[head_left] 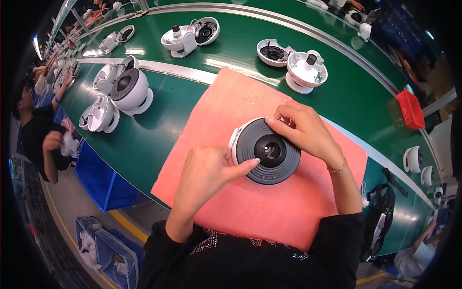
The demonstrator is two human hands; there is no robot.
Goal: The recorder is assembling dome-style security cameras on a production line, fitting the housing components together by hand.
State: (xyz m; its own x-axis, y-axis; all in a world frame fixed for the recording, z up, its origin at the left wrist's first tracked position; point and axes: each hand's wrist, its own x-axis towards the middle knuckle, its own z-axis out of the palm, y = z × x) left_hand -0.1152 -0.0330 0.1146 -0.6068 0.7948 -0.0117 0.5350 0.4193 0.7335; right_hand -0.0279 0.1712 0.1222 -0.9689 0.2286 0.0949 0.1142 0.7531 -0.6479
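A round camera (278, 173) with a ringed dark grey front, a black lens in its middle and a white shell lies face up on a pink foam mat (202, 130). My left hand (204, 171) holds its left side, the thumb resting on the grey front beside the lens. My right hand (305, 130) grips the upper right rim, thumb on the grey face and fingers curled over the edge. Most of the white shell is hidden beneath the front and my hands.
An assembled white camera (132, 91) and opened shells (102, 113) stand to the left. More opened cameras (306, 70) sit on the green conveyor. At the right are a red bin (410, 109) and a black bag (380, 212). A co-worker (41, 125) is at the left, near a blue crate (101, 178).
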